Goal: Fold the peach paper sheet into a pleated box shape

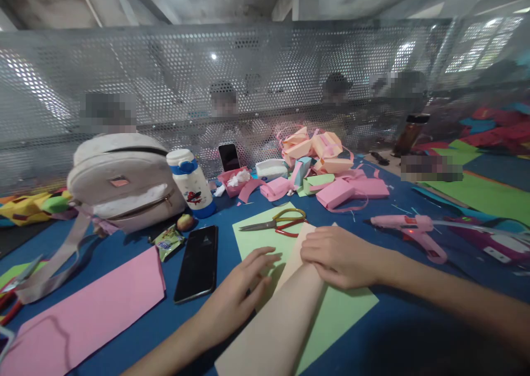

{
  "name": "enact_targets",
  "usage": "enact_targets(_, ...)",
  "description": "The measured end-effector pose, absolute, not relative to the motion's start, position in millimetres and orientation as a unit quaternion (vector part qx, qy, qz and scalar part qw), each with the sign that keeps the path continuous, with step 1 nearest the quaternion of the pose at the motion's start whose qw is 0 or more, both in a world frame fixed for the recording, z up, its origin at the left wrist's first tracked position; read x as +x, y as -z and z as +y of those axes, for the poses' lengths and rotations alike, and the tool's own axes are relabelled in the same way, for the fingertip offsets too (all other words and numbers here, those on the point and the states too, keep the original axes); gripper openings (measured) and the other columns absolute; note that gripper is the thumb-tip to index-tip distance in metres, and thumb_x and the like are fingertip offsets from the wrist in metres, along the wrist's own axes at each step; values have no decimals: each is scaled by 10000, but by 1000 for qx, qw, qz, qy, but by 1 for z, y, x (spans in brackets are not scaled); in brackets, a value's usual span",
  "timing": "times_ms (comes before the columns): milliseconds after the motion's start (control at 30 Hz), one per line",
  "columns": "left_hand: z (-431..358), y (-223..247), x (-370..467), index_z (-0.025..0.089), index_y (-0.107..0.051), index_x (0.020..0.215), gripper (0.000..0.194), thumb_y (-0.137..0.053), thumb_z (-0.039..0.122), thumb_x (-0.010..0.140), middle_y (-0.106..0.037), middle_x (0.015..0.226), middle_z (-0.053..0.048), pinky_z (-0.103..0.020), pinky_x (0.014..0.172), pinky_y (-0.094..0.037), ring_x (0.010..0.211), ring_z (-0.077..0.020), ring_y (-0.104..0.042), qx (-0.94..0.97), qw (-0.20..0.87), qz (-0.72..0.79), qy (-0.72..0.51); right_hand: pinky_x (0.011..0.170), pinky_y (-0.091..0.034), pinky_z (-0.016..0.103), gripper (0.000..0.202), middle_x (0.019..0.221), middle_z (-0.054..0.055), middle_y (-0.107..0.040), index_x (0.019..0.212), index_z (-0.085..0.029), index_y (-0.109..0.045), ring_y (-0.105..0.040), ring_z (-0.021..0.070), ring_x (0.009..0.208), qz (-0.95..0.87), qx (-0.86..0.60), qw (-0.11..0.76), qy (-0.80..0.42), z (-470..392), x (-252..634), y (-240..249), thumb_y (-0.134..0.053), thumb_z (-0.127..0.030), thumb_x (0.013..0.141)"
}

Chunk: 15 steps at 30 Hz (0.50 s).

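Note:
A beige sheet of paper, folded over with a rounded bend along its right side, lies at a slant on a light green sheet. My right hand has its curled fingers on the far end of the beige paper, gripping it at the fold. To the left, my left hand holds nothing; its fingers are apart and slightly bent, close to the paper's left edge. Scissors with yellow and red handles lie on the green sheet beyond both hands.
Left of my hands are a black phone, pink paper, a snack packet, a bottle and a white backpack. A pink glue gun lies right. Folded paper pieces pile up before a perforated metal screen.

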<state>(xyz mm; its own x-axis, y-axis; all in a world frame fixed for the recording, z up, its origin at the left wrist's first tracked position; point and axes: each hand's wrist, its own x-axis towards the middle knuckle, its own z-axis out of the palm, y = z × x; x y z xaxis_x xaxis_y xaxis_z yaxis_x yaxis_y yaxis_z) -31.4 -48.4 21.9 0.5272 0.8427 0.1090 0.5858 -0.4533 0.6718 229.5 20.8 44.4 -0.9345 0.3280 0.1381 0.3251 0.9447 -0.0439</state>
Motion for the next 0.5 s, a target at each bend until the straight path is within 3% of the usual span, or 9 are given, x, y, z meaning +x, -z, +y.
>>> enact_targets(133,-37,-29,-34,225,-496,1339,406,-488,245,933,-652,1190,-83,-297,792,-531,942,-187,-658,755,424,447,-223,668,-371,300,119,794,32,-657,817,-189,-605,-582,184,753,-977,-201,40,-59,9,235,-62,-508,-149,872)
enact_targets(267,-34,-35,-24,203,-485,1332,544,-593,193,799,-663,1115,-71,-267,721,-511,829,-162,-637,750,441,451,-199,662,-388,256,167,843,-5,-705,910,-217,-683,-640,162,792,-960,-209,36,-180,12,228,-87,-579,-344,942)
enact_targets(333,-38,-39,-16,210,-485,1335,536,-588,203,809,-674,1069,-54,-259,702,-500,789,-159,-628,752,444,455,-173,649,-385,244,262,872,-4,-708,908,-212,-692,-639,152,799,-950,-223,69,-205,26,218,-98,-530,-405,976)
enact_targets(433,-50,-45,-4,232,-471,1360,438,-460,268,923,-683,1074,-55,-274,728,-481,854,-191,-637,764,420,461,-166,652,-381,254,334,907,23,-706,920,-197,-692,-621,168,801,-942,-288,117,-128,64,196,-108,-471,-435,997)
enact_targets(500,-60,-48,1,234,-414,1411,459,-414,324,960,-682,1106,-71,-288,755,-471,895,-215,-644,770,398,468,-170,677,-399,263,257,999,39,-701,964,-200,-687,-619,191,879,-926,-347,146,-27,98,178,-108,-504,-380,981)
